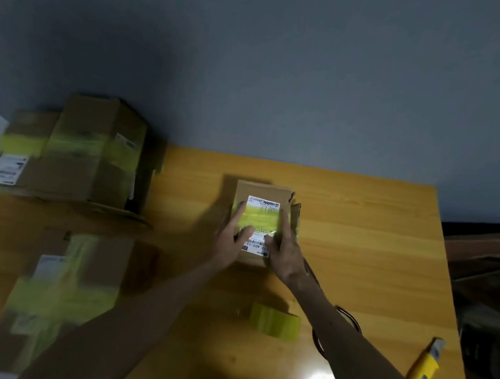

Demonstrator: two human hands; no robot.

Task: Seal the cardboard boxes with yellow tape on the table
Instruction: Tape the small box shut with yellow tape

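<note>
Surface: worktop [362,233] of yellow-orange wood-grain board, rear edge against a plain grey-blue wall [287,69]. Bright glare patch near the front edge. Dark, blurred floor area beyond the right edge.

Task item: small box [265,191] at mid-worktop, flaps closed, white label [255,246] on top, strip of yellow tape [259,218] across the label and down both sides.

Left grip [231,234]: fingers straight and flat, pressing on the tape at the left side of the box top, nothing grasped.

Right grip [285,249]: fingers straight and flat, pressing along the right side of the box top, nothing grasped.

Roll [274,321]: yellow, on the worktop between the forearms, near the small box but apart from it.

Knife [423,365]: yellow body, at the right front edge, well apart from the small box.

Rear boxes [91,152]: left rear corner, banded with yellow tape.

Front box [59,292]: left front, likewise taped, blurred
</note>
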